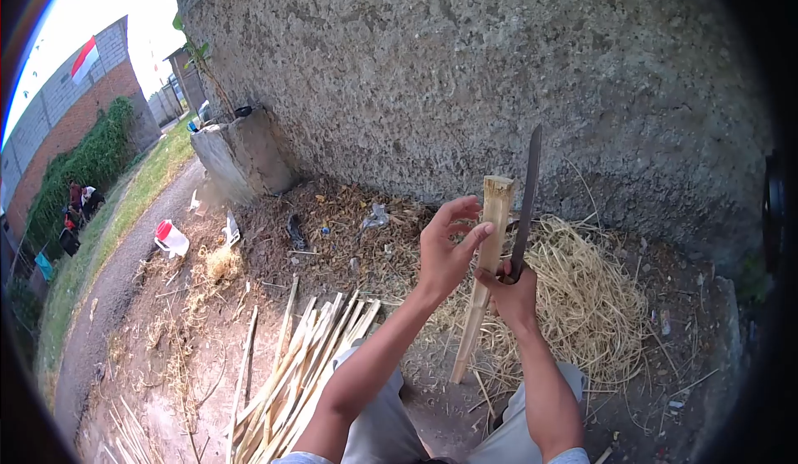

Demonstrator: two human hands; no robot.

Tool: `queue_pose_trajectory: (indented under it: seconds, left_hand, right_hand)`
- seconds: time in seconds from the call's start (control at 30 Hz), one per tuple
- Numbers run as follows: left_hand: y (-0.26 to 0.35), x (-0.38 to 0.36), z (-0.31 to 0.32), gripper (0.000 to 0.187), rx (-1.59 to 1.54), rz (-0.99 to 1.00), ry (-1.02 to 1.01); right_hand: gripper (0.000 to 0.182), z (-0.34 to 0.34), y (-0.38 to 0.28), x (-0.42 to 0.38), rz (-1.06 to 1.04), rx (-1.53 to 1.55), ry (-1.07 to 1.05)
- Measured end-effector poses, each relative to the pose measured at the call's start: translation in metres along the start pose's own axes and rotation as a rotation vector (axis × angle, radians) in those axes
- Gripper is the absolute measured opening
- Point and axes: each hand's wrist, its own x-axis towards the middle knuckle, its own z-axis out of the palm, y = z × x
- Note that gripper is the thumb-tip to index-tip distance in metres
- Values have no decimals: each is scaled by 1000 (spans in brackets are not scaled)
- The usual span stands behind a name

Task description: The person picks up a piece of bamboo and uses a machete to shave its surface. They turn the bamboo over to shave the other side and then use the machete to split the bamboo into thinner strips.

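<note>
A long split bamboo piece (494,214) stands nearly upright in front of me, leaning slightly, its thick cut end at the top. My left hand (447,252) is beside its upper part, fingers apart and thumb tip at the bamboo's edge. My right hand (510,296) is closed around the handle of a machete (526,194), whose dark blade points up just right of the bamboo. The right hand's fingers overlap the bamboo's middle in this view. Its lower end reaches down between my knees.
Split bamboo strips (303,356) lie in a pile at lower left. A heap of pale shavings (582,306) spreads at right. The rough wall (432,90) rises ahead, with a concrete block (249,152) at its left. A red-lidded jug (171,238) lies near the path; people (83,204) are far left.
</note>
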Motion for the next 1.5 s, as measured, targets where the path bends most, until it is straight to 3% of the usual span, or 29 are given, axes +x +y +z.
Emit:
queue_pose_trajectory:
  seconds: [0.07,0.1,0.3,0.43,0.57,0.7,0.8,0.83,0.93,1.13,1.5]
  left_hand:
    - [-2,5,3,32,-59,-88,1]
    - [2,4,7,20,-64,-40,64]
    - [0,-3,6,14,-134,-95,130]
    - [3,2,-2,19,-349,-41,158]
    - [0,8,-24,19,-253,-54,306]
    - [-22,10,-48,26,68,-171,238]
    - [-37,7,-58,32,798,-145,153]
    - [-51,2,-55,37,797,-96,237]
    - [-26,5,-54,38,383,-40,56]
    - [36,3,-42,43,-82,104,39]
    - [51,-4,-31,21,-88,132,80]
  right_hand:
    - [46,2,1,-1,1,-7,-6]
    - [46,2,3,-2,-16,14,-2]
    - [46,4,-8,-11,8,120,-42]
    - [47,5,-4,-12,37,103,-70]
    - [48,4,3,-11,9,79,-52]
    - [47,3,-1,-15,-13,79,-15]
    - [46,0,2,-15,-43,41,7]
    - [46,0,4,-14,-62,41,10]
    - [46,1,7,-16,-65,24,11]
    - [46,13,-1,-25,0,141,-33]
    - [47,20,-1,-42,-24,161,-57]
